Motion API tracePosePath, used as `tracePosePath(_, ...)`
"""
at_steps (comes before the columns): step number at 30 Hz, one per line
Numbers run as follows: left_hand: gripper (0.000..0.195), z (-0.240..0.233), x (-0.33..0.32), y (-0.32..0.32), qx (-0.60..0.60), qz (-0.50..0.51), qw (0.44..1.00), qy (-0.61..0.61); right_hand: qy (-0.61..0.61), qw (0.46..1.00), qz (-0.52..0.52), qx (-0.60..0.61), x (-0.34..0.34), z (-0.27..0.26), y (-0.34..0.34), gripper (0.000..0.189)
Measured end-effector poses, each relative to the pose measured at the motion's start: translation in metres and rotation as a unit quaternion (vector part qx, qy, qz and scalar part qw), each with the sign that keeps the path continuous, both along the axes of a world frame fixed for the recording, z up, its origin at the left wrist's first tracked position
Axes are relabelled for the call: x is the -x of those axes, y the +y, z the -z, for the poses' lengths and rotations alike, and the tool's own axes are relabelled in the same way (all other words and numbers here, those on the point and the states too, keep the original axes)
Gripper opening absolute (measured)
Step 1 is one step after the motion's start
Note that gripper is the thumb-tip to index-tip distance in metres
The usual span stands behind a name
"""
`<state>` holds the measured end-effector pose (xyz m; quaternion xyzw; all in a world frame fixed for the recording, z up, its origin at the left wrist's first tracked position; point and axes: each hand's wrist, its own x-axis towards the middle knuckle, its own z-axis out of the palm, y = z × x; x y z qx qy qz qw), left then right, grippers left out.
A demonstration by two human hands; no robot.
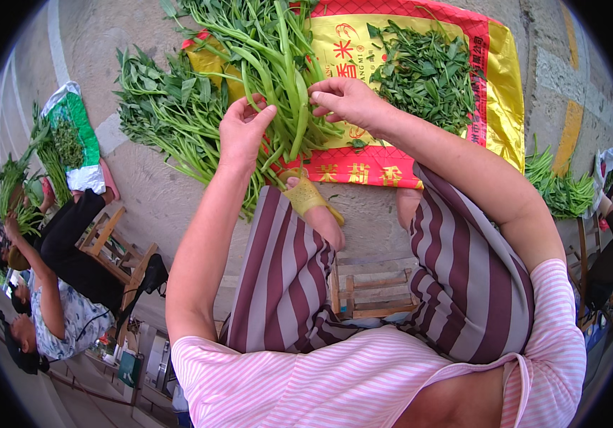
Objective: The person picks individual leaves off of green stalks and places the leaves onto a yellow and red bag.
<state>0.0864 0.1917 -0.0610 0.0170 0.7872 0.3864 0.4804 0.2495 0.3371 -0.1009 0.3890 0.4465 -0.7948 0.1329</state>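
A large bunch of water spinach [285, 69] with thick pale stems stands in front of me, its leaves pointing away. My left hand [245, 131] is at the left side of these stems, fingers curled around some of them and thumb in front. At the right side, my right hand [346, 104] has its thumb and fingertips bent against the outer stems; whether they pinch one is unclear. More water spinach with long stems [178, 107] lies on the ground to the left. Plucked leaves [427, 80] form a loose pile at the right on a flattened red and yellow rice sack [360, 168].
My yellow slipper [306, 195] is close to the stem ends. A wooden stool [373, 294] is beneath me. At the left, a seated person [66, 299] handles greens beside a green and white sack [90, 139]. Further greens [560, 184] lie at the right.
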Motion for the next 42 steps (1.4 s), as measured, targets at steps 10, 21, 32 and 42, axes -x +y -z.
tracePosePath(10, 0.054, -0.005, -0.014, 0.004, -0.032, -0.005, 0.999, 0.026, 0.003, 0.994, 0.012, -0.106, 0.020, -0.005, 0.017, 0.046)
tracePosePath(21, 0.058, -0.013, -0.022, 0.006, -0.068, -0.031, 0.997, 0.014, -0.001, 0.999, 0.011, 0.044, 0.009, -0.001, 0.012, 0.035)
tracePosePath(32, 0.048, -0.016, -0.012, -0.026, -0.003, 0.023, 0.998, 0.050, -0.039, 0.948, -0.182, -0.259, 0.007, 0.033, 0.008, 0.060)
tracePosePath(42, 0.045, -0.003, 0.020, -0.169, 0.133, -0.082, 0.930, 0.333, -0.053, 0.926, -0.168, -0.333, -0.012, 0.018, 0.007, 0.058)
